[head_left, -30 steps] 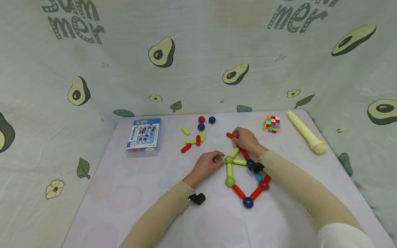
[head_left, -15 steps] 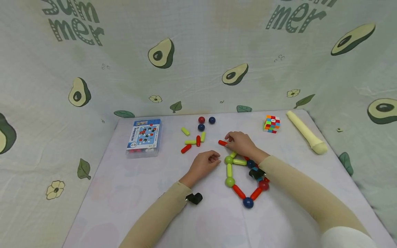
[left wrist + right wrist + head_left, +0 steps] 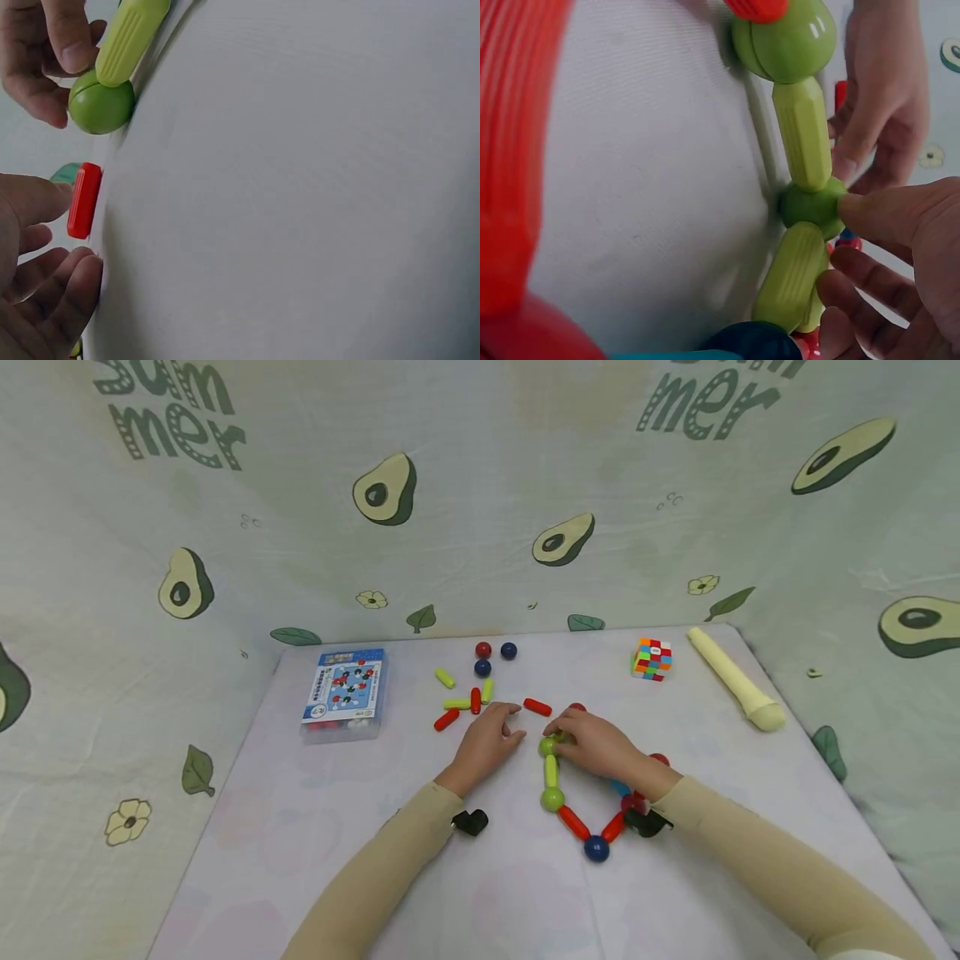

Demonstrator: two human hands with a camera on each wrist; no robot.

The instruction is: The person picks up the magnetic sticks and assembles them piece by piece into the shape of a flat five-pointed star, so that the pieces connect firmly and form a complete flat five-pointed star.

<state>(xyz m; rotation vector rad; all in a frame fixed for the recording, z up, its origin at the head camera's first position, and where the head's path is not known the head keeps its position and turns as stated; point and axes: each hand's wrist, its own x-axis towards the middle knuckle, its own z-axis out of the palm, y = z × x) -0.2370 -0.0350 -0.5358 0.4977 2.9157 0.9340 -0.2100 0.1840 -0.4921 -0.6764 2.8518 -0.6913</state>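
My right hand (image 3: 596, 743) is at a building-set frame of balls and rods, its thumb and fingertips around a green ball (image 3: 814, 206) at the far left corner. Yellow-green rods (image 3: 802, 135) run from that ball. A second green ball (image 3: 552, 799) and a dark blue ball (image 3: 597, 848) form nearer corners, with red rods (image 3: 573, 822) between them. A loose red rod (image 3: 537, 707) lies just past the fingertips of my left hand (image 3: 483, 745). The left hand holds nothing, thumb and fingers parted. My right hand hides part of the frame.
Loose yellow-green rods (image 3: 456, 704), red rods (image 3: 446, 720) and several balls (image 3: 482, 668) lie behind the left hand. A boxed set (image 3: 343, 693) stands at back left. A puzzle cube (image 3: 652, 659) and a pale yellow club-shaped object (image 3: 735, 680) are at back right.
My right hand has let go of the red rod, leaving it on the table, and come back to the green ball. My left hand has moved forward towards that rod.
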